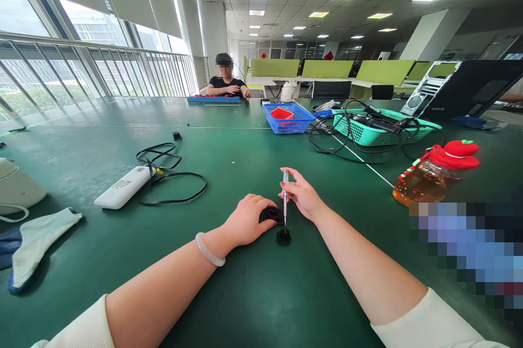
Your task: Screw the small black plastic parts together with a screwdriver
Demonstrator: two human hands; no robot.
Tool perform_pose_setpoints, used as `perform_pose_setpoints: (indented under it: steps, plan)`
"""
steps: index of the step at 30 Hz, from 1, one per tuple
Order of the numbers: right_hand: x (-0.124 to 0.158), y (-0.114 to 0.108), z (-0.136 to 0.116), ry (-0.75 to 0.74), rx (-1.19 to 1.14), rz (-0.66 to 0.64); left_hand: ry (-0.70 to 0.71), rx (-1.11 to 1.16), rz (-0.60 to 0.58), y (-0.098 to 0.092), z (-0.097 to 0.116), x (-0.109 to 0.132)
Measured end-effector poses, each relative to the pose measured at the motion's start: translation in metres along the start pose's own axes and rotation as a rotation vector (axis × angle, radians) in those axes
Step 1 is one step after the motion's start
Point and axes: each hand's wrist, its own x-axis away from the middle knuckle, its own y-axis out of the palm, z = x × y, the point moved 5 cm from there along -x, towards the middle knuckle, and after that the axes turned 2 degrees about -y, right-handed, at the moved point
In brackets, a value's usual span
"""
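Note:
My left hand [250, 219] is closed around a small black part [271, 214], holding it down on the green table [229, 282]. In my right hand [301, 193] is a slim screwdriver [285, 195] with a clear handle, held upright in a pinch. Its tip points down at the right edge of the black part; whether it touches cannot be made out. Just in front of the tip lies a small round black piece [283, 236], apart from both hands.
To the left lie a white power strip [125, 187] with a black cord and a glove [41, 244]. Farther back stand a blue basket [288, 126] and a green basket [368, 137] with cables. A red-lidded bottle [429, 176] is at right. A person [225, 84] sits at the far end.

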Motion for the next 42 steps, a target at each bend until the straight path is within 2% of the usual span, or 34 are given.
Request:
perform_pose_setpoints:
  steps: [6,14,23,30,34,42]
  plan:
    - [-0.001,-0.004,0.000,-0.039,-0.053,0.078,-0.026,-0.025,0.024,0.001,-0.004,-0.001]
    - [0.001,-0.003,-0.011,-0.206,0.020,0.133,-0.156,-0.089,0.130,-0.006,-0.008,-0.001]
    - [0.013,0.017,-0.024,-0.330,0.141,0.080,-0.142,-0.091,0.128,-0.004,-0.011,-0.001]
    - [0.038,0.037,-0.040,-0.553,0.429,0.051,-0.119,-0.106,0.130,-0.003,-0.013,-0.001]
    - [0.048,0.048,-0.040,-0.667,0.536,-0.036,-0.079,-0.112,0.122,0.000,-0.014,-0.002]
    - [0.049,0.050,-0.036,-0.726,0.646,-0.083,-0.072,-0.108,0.122,0.000,-0.014,-0.003]
